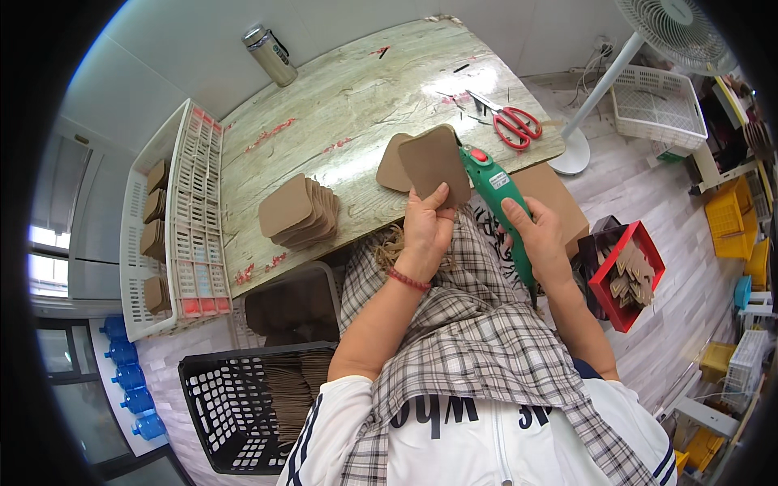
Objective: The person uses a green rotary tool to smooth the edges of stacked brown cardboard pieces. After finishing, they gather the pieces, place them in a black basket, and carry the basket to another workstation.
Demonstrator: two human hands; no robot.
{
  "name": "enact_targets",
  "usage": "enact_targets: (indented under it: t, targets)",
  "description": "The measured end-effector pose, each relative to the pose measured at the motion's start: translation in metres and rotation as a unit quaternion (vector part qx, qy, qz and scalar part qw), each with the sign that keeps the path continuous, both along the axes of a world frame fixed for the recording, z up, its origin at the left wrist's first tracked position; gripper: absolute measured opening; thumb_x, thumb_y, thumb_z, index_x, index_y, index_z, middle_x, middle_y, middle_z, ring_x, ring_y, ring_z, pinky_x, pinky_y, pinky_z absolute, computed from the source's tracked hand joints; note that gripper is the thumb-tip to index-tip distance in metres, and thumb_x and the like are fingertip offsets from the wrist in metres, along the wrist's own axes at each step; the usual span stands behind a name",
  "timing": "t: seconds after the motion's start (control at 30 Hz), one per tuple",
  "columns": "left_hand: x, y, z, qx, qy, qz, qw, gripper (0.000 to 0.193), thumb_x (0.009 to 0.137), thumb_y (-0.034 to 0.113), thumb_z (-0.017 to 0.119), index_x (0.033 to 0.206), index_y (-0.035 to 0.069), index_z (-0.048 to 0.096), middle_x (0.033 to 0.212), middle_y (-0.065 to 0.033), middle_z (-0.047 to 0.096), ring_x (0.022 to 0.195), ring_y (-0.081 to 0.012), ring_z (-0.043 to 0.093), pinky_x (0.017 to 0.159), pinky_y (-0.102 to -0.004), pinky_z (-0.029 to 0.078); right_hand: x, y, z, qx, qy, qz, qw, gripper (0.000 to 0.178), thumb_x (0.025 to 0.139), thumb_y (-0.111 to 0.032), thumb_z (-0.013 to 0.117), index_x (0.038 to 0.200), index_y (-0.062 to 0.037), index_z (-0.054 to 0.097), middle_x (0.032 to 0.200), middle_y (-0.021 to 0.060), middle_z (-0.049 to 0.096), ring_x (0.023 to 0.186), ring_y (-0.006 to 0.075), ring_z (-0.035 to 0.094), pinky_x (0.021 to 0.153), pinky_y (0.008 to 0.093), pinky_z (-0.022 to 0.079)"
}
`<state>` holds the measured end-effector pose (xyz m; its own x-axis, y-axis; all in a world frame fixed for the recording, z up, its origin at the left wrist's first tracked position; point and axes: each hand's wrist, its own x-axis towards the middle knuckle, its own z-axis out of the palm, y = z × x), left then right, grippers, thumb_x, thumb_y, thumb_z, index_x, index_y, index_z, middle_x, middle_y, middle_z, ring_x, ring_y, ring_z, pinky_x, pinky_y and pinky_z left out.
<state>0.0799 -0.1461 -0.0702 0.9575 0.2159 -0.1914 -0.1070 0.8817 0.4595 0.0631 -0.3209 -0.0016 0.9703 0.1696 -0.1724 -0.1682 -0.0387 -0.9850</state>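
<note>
My left hand (429, 227) grips a brown, rounded-corner square piece (433, 162) by its near edge, thumb on top. In my right hand (539, 235) is a green handheld electric cutter (491, 182) with a red button. The cutter's head meets the right edge of the brown piece; its blade is hidden from me. Behind the held piece, a similar brown piece (391, 166) lies on the table's near edge. To the left of my hands stands a slightly fanned stack of brown pieces (296, 212).
On the wooden-patterned table (324, 113) lie red-handled scissors (515, 127) and dark scraps; a steel flask (271, 57) stands behind. A white basket (146, 267) borders its left. Below sit a black crate (223, 413) of brown pieces and a red box (604, 283) of scraps. A fan (571, 150) stands right.
</note>
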Motion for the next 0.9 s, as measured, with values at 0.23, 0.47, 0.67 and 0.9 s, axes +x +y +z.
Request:
enact_targets:
  t: [0.23,0.47,0.67,0.9]
  targets:
    - [-0.007,0.007,-0.007,0.069,-0.019,-0.038,0.997,0.035,0.087,-0.01,0.055,0.118,0.003,0.053,0.113,-0.0105,0.063,0.1,-0.0221,0.064,0.085,-0.0367,0.056,0.007,-0.015,0.008,0.007,0.038,0.028,0.999,0.033,0.093,-0.033,0.061,0.098,-0.0007,0.062,0.072,0.003,0.06,0.055,0.0055,0.052,0.051,0.0191,0.041]
    - [-0.01,0.057,-0.004,0.234,-0.012,-0.106,0.966,0.037,0.085,-0.012,0.056,0.119,0.001,0.057,0.111,-0.0086,0.065,0.098,-0.0168,0.065,0.083,-0.0298,0.055,-0.004,-0.046,0.013,-0.036,0.043,0.083,0.995,0.033,0.092,-0.033,0.061,0.095,-0.0004,0.062,0.072,0.0034,0.061,0.056,0.0057,0.053,0.051,0.0192,0.042]
    - [-0.015,0.081,0.009,0.305,0.026,-0.179,0.935,0.044,0.082,-0.014,0.055,0.124,0.0,0.056,0.11,-0.008,0.065,0.094,-0.0146,0.064,0.083,-0.0288,0.054,-0.006,-0.059,0.005,-0.082,0.031,0.127,0.988,0.034,0.09,-0.032,0.063,0.094,0.001,0.063,0.071,0.0027,0.06,0.056,0.006,0.053,0.052,0.0203,0.043]
    - [-0.03,0.08,0.016,0.302,0.089,-0.263,0.912,0.048,0.081,-0.014,0.056,0.126,-0.002,0.053,0.111,-0.0094,0.064,0.096,-0.0165,0.065,0.085,-0.0306,0.053,-0.014,-0.05,0.006,-0.109,0.018,0.122,0.986,0.034,0.085,-0.031,0.069,0.087,0.0029,0.065,0.068,0.0024,0.057,0.057,0.0071,0.053,0.051,0.0234,0.043]
